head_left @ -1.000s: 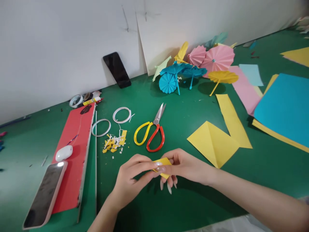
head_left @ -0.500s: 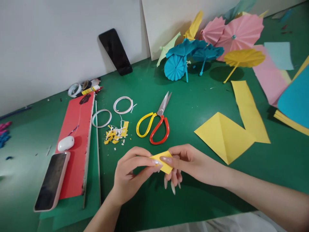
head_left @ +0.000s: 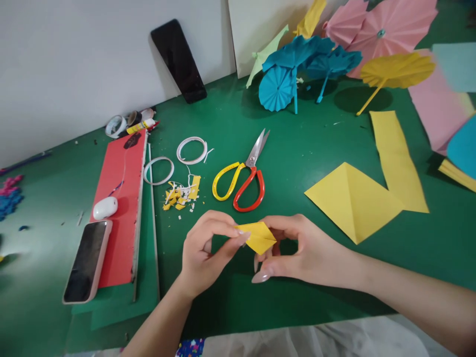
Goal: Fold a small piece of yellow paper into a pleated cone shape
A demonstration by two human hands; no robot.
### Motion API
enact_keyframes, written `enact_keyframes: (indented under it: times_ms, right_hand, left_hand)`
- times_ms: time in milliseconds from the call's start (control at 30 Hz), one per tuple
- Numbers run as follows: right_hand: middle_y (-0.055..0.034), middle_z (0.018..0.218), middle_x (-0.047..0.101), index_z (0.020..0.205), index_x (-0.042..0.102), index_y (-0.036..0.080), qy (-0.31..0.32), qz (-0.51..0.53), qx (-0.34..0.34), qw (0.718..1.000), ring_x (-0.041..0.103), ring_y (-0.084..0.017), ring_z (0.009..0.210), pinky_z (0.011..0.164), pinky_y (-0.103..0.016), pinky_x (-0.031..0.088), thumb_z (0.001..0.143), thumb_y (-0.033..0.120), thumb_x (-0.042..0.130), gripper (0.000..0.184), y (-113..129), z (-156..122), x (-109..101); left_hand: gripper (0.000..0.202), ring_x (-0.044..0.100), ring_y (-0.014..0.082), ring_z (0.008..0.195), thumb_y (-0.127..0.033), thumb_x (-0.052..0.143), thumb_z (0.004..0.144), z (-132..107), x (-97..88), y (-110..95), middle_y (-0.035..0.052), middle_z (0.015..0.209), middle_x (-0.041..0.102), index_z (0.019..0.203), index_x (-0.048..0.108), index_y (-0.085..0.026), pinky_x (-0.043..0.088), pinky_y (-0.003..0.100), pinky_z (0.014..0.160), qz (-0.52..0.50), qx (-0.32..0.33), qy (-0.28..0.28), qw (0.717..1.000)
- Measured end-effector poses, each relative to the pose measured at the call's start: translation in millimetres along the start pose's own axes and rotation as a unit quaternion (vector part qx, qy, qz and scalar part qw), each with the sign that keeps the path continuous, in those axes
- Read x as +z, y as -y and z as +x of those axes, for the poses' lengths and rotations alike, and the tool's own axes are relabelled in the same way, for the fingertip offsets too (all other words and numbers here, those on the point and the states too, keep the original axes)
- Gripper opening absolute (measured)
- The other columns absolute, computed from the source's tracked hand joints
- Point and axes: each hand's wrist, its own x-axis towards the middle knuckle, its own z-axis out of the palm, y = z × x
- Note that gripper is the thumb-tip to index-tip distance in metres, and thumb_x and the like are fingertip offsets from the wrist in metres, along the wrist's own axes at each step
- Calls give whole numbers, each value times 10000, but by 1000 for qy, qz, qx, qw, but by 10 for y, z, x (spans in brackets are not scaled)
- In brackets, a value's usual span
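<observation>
A small piece of folded yellow paper [head_left: 261, 238] with creases is held up above the green table. My left hand [head_left: 208, 250] pinches its left end between thumb and fingers. At the paper's right edge is my right hand [head_left: 297, 248], its thumb dropped away below and apart from the fingers. Some of its fingers are partly hidden behind the paper, so I cannot tell how they touch it. Just beyond my hands lie scissors [head_left: 252, 161] with one yellow and one red handle. A creased square of yellow paper [head_left: 355, 203] lies to the right, touching a yellow paper strip [head_left: 403, 163].
Paper parasols [head_left: 297, 52] in several colours stand at the back. Tape rolls [head_left: 191, 150] and yellow scraps [head_left: 182, 194] lie left of the scissors. Farther left, a phone [head_left: 87, 263] and white earbud case [head_left: 105, 208] rest near a red board [head_left: 119, 223]. Another phone [head_left: 178, 62] leans on the wall.
My right thumb has come off the yellow paper and moved down, uncovering its creased right end. My left hand still pinches it. The view has tilted slightly downward.
</observation>
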Motion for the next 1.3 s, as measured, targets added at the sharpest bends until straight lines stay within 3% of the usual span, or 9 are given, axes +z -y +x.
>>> enact_keyframes:
  times_ms: [167,300,500,700,900,1133,1300]
  right_hand:
    - [19,598,563,689,591,188,-52,-98,-27,993,504,-110,527,454,-229,398,722,375,722,231,-38,11,17]
    - [-1,611,609,750,624,191,-46,-109,-52,992,564,-129,530,447,-237,422,809,384,634,202,-45,15,8]
    - [-7,628,647,760,622,191,-38,-133,-69,988,619,-137,547,509,-243,483,857,349,582,190,-65,5,8]
    - [-12,666,673,794,622,184,-17,-66,-21,997,643,-131,561,511,-230,516,874,332,556,181,-48,21,21]
    - [-11,655,679,709,596,179,6,-14,35,999,634,-114,551,516,-216,519,844,327,602,201,-23,25,9]
    - [-8,668,672,709,596,161,13,32,63,997,614,-96,546,534,-206,516,817,338,641,212,-8,33,-1]
    - [-2,690,669,785,621,152,31,45,86,995,609,-90,571,548,-192,501,801,317,666,172,27,26,-20]
  left_hand:
    - [136,584,107,693,-81,668,756,-18,28,-15,7,768,603,793,601,-193,504,216,599,7,-3,-6,1000]
    - [138,582,118,716,-75,657,762,-38,32,-9,10,766,603,807,604,-194,509,226,616,7,-16,-7,1000]
    - [188,576,110,720,-81,667,748,-64,53,0,9,785,564,850,548,-183,518,207,630,-83,-98,-25,991]
    - [241,587,88,709,-106,662,769,-38,23,11,-8,810,563,930,515,-208,516,179,623,-198,-172,-2,965]
    - [209,554,80,612,-167,655,796,-14,-44,38,-32,678,566,962,540,-219,478,166,571,-202,-233,27,951]
    - [218,568,79,599,-152,644,802,-15,-43,-18,-39,686,561,985,549,-220,472,175,558,-118,-202,17,972]
    - [292,568,81,542,-145,581,848,-44,-13,-54,-53,669,564,1106,507,-258,460,196,503,-121,-176,97,972]
